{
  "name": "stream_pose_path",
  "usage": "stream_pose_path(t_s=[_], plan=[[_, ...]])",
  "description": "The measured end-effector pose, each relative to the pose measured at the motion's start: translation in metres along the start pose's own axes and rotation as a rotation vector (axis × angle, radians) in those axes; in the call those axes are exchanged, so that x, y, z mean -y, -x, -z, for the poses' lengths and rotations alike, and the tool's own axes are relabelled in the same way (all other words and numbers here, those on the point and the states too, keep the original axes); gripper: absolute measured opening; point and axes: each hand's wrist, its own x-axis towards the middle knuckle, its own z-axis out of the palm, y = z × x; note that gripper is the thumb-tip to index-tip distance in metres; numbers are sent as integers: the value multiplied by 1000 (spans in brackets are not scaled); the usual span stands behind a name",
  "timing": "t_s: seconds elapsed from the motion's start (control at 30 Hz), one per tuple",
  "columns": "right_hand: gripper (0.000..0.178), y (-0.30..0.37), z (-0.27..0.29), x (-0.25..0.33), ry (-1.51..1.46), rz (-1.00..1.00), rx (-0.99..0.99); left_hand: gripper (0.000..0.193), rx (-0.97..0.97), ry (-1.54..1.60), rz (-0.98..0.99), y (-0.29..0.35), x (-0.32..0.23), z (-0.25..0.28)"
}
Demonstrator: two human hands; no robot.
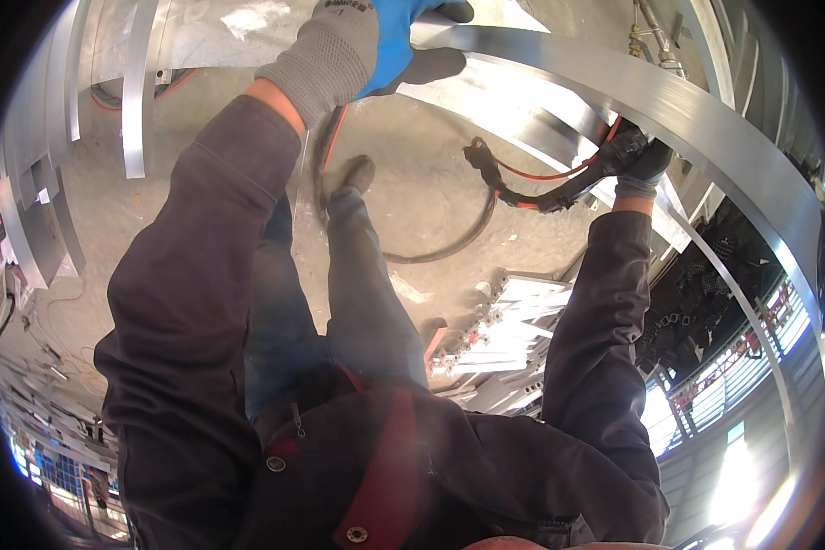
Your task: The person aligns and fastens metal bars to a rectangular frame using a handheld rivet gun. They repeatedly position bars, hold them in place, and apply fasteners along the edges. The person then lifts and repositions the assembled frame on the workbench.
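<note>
Metal bar (692, 121) btwn L fingers (435, 64)

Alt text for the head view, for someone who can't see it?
The gloved left hand is at a long silvery metal bar; the gloved right hand is at a black-wrapped cable bundle. Below, a dark hose loops over the grey floor beside the person's legs.

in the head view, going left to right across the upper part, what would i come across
Silver metal strips at the left, gloved left hand, taped black cable bundle, gloved right hand.
</note>
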Motion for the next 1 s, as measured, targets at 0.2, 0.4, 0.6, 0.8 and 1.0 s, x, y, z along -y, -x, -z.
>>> stream_pose_path(t_s=[0.2, 0.4, 0.6, 0.8, 1.0], plan=[[58, 17, -20, 10, 96, 50, 320, 46, -23, -15, -7, 0, -4, 1], [57, 13, -33, 9, 64, 67, -18, 45, -33, -70, 41, 1, -5, -6], [57, 23, -39, 12, 71, 8, 65, 42, -27, -82, 45, -4, -13, 1], [60, 17, -15, 11, 58, -41, 348, 44, 132, -240, 43, -3, -23, 12], [53, -9, 37, 5, 656, 260, 452, 48, 34, -363, -65, 2, -12, 2]])
